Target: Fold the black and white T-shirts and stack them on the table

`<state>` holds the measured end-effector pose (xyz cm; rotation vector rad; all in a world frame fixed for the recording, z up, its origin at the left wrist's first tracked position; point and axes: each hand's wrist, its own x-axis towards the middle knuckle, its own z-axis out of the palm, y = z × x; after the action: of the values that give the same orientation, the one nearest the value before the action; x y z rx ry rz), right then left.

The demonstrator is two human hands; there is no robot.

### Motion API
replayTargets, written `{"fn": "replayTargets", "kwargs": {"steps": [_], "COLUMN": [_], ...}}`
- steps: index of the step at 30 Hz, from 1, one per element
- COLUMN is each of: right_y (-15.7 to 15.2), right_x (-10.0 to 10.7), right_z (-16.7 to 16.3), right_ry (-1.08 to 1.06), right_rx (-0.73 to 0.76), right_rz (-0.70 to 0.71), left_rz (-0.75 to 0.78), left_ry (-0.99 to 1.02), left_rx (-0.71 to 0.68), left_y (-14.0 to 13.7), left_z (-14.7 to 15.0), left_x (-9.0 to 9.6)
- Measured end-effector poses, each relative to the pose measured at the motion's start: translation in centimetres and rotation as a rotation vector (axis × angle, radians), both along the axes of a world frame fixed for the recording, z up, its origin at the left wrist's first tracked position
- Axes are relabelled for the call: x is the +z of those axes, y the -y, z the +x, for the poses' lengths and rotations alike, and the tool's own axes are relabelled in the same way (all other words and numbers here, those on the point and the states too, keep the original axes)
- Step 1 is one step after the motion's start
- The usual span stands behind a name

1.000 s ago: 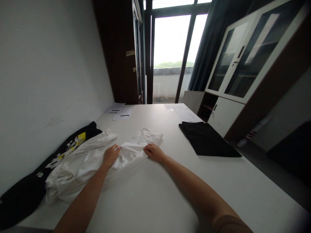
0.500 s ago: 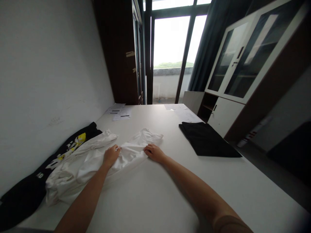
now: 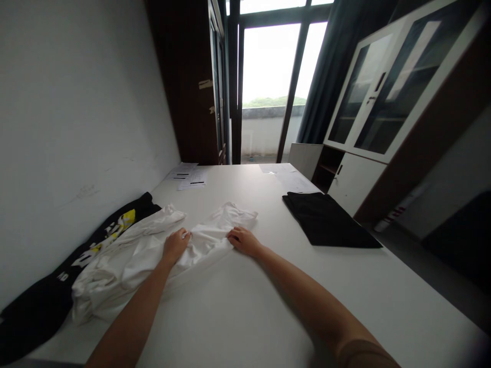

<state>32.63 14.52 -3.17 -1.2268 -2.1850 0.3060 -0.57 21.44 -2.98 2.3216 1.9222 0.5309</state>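
A crumpled white garment (image 3: pixel 141 260), thin and loosely spread, lies across the left and middle of the table. It looks like a shirt, though folds hide its full shape. My left hand (image 3: pixel 176 246) is closed on its cloth near the middle. Further right, my right hand (image 3: pixel 243 240) pinches the garment's near right edge with curled fingers. Between the two hands the fabric is wrinkled. Beyond the hands, one end of the garment reaches a little to the right.
Along the wall lies a black garment (image 3: pixel 42 299) with a yellow and white print, partly under the white one. Folded black cloth (image 3: pixel 333 221) rests on the right of the white table (image 3: pixel 230 322). Paper sheets (image 3: pixel 194 179) lie at the far left, more papers (image 3: pixel 291 180) at the far right.
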Motion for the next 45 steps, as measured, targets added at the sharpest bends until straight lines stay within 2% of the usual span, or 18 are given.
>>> {"fn": "replayTargets", "kwargs": {"steps": [45], "right_y": [0.0], "right_x": [-0.2], "right_z": [0.0], "right_ry": [-0.012], "right_rx": [0.007], "right_rz": [0.018], "left_rz": [0.028], "left_ry": [-0.011], "left_rx": [-0.03], "left_y": [-0.7], "left_z": [-0.5], "left_x": [-1.0]}}
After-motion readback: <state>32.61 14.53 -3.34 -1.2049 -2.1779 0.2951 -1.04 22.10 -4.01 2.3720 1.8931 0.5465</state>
